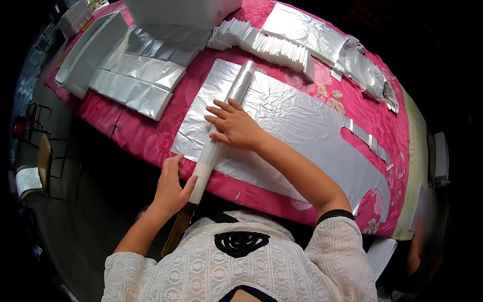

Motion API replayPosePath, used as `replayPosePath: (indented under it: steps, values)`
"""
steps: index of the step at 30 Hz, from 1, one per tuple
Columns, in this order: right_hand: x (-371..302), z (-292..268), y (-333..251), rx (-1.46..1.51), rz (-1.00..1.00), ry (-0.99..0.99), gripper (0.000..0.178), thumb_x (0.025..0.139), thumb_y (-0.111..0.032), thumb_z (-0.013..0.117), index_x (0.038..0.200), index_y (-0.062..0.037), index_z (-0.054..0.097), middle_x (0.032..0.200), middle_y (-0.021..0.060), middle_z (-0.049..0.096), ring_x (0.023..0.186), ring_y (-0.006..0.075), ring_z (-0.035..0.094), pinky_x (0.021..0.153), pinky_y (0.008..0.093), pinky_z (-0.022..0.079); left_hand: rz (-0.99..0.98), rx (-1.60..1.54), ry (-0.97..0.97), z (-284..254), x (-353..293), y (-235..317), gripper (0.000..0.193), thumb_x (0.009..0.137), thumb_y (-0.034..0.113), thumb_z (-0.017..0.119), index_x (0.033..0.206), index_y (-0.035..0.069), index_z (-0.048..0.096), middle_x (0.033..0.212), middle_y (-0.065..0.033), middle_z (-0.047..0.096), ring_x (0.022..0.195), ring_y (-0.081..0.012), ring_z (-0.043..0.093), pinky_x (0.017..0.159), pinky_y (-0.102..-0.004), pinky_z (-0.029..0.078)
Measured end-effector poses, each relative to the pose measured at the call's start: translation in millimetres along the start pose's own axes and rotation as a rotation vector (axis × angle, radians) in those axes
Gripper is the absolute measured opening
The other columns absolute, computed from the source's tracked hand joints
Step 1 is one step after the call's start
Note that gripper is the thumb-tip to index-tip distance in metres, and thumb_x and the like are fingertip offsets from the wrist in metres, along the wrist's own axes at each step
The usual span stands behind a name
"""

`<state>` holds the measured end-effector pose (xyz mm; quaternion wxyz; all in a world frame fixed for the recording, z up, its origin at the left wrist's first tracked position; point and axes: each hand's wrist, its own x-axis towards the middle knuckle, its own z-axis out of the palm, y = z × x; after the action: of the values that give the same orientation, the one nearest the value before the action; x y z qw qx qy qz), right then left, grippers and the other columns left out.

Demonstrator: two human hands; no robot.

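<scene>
A long roll (207,163) lies slantwise across a wide silver foil sheet (282,116); its far part is wrapped in foil, its near end is bare white and juts past the table edge. My right hand (234,126) rests on the middle of the roll, palm down with fingers stretched out. Beside the near end, my left hand (173,183) has its thumb and fingers apart, fingertips at the sheet's near left corner and thumb close to the roll. Whether the left fingertips touch the foil, I cannot tell.
A pink flowered cloth (151,138) covers the table. Flat silver packets (133,85) lie in rows at left, beside a white bin (90,55). Behind the sheet stand a row of thin white-edged packets (266,48) and more foil (307,32). A chair (44,161) stands at far left.
</scene>
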<state>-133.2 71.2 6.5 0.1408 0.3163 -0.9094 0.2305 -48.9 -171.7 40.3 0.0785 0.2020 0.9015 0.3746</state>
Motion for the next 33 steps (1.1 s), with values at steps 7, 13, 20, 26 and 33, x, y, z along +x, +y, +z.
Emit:
replayPosePath:
  steps: [7,13,20,26,33]
  values:
    - [64.5,60.3,-39.5,0.031,0.474,0.259,0.054,0.08,-0.022,0.052,0.128,-0.0004,0.04,0.136,0.0216,0.033,0.133,0.0336,0.02,0.109,0.0451,0.016,-0.159,0.116,0.044,10.1,-0.4,-6.3,0.064,0.067,0.018,0.075,0.116,-0.002,0.039,0.109,-0.0216,0.047,0.099,-0.0363,0.051,0.083,-0.0402,0.043]
    - [55.8,54.0,-45.6,0.808,0.867,0.635,0.079,0.075,-0.015,0.06,0.135,0.0046,0.014,0.131,0.0284,0.032,0.124,0.033,0.033,0.101,0.0372,0.032,-0.305,-0.672,-0.214,6.8,-6.1,-17.2,0.061,0.071,0.018,0.073,0.119,0.0,0.041,0.104,-0.0122,0.057,0.091,-0.0214,0.059,0.078,-0.0329,0.049]
    - [16.6,-41.4,-55.3,2.017,0.641,0.598,0.062,0.074,-0.019,0.067,0.122,-0.0005,0.033,0.091,0.0085,0.054,0.081,0.015,0.056,0.076,0.0305,0.051,-0.319,-1.978,-1.013,23.8,-2.3,11.7,0.08,0.064,0.029,0.064,0.124,-0.015,0.035,0.09,-0.0235,0.057,0.074,-0.028,0.064,0.068,-0.0351,0.054]
    - [-25.9,-52.1,-50.1,1.389,0.91,0.76,0.054,0.075,-0.016,0.068,0.115,0.0022,0.036,0.091,0.0106,0.054,0.081,0.0175,0.058,0.073,0.0312,0.051,-0.262,-0.849,-0.443,48.8,33.0,37.3,0.054,0.086,0.038,0.055,0.122,-0.001,0.044,0.098,-0.011,0.057,0.081,-0.0157,0.058,0.073,-0.0301,0.048]
    - [-62.8,-40.6,-37.2,1.37,1.001,0.868,0.051,0.075,-0.016,0.07,0.111,0.0031,0.039,0.094,0.0114,0.054,0.084,0.0176,0.058,0.072,0.0316,0.05,-0.254,-0.578,-0.521,74.6,30.6,52.9,0.041,0.081,0.029,0.063,0.108,0.001,0.051,0.075,-0.0051,0.057,0.061,-0.0121,0.055,0.057,-0.0273,0.046]
